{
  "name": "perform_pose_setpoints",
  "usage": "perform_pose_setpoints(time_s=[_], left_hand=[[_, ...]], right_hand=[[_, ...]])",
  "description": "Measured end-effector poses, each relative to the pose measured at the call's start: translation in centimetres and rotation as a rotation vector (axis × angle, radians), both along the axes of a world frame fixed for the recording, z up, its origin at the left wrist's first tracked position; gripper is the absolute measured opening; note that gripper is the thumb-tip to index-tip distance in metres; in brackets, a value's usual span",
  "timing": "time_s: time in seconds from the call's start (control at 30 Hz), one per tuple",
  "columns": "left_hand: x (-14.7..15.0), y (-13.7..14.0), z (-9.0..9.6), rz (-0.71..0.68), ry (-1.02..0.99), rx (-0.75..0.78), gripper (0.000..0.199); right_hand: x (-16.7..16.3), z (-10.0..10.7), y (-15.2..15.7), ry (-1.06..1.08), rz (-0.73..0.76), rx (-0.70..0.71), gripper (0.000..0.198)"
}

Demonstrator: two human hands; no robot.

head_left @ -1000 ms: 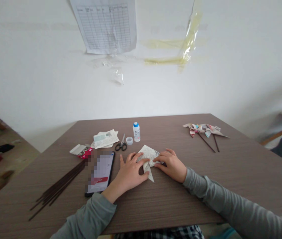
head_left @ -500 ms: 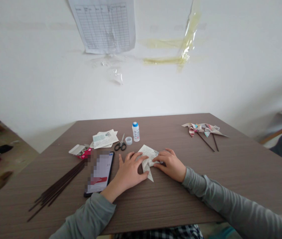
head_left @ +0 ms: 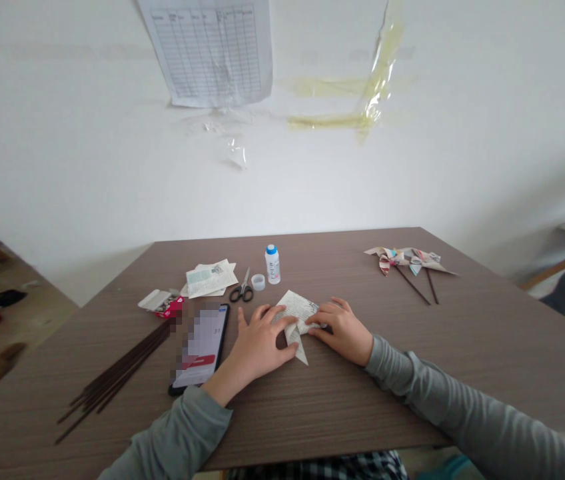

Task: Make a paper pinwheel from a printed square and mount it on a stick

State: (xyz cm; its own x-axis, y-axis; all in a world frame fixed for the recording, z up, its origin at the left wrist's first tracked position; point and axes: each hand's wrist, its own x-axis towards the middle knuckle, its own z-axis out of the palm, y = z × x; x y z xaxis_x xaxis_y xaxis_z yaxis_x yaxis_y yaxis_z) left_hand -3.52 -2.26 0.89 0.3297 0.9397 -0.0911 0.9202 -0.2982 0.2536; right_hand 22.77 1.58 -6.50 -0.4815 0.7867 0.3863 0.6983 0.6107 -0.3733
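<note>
A partly folded paper pinwheel (head_left: 296, 306) of printed paper lies on the table between my hands, one pointed blade aimed toward me. My left hand (head_left: 261, 340) presses on its left side; the thumb and index finger rest on the folded blade, the other fingers spread on the tabletop. From the right, my right hand (head_left: 343, 329) pinches the paper near its middle with thumb and fingers. Just beyond stand a white glue bottle (head_left: 273, 265) with a blue cap and a small clear cup (head_left: 258, 283). Black-handled scissors (head_left: 242, 291) lie beside the cup.
A phone (head_left: 200, 350) lies left of my left hand, near a bundle of dark sticks (head_left: 117, 373). Behind it are an open red-and-white box (head_left: 165, 303) and printed paper sheets (head_left: 209, 279). Two finished pinwheels (head_left: 407, 260) on sticks rest at the far right. A wall bounds the table's back.
Both hands stay in nearly the same place on the paper. The right fingers have shifted very slightly at the folded middle.
</note>
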Motion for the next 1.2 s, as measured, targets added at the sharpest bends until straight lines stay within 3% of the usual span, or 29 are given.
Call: perform_pose_setpoints(time_s=[0.33,0.67,1.03,1.2], left_hand=[[0.2,-0.2,0.1,0.020,0.009,-0.009,0.057],[-0.2,0.5,-1.2,0.017,-0.010,-0.002,0.075],[0.1,0.1,-0.3,0.018,0.021,-0.022,0.065],[0.0,0.2,-0.2,0.005,0.030,-0.023,0.065]], right_hand=[[0.1,0.1,0.0,0.001,0.003,-0.048,0.017],[0.3,-1.2,0.7,-0.010,0.031,0.015,0.011],[0.1,-0.5,0.3,-0.029,-0.002,-0.061,0.016],[0.2,-0.7,0.4,-0.005,0.012,-0.028,0.014]])
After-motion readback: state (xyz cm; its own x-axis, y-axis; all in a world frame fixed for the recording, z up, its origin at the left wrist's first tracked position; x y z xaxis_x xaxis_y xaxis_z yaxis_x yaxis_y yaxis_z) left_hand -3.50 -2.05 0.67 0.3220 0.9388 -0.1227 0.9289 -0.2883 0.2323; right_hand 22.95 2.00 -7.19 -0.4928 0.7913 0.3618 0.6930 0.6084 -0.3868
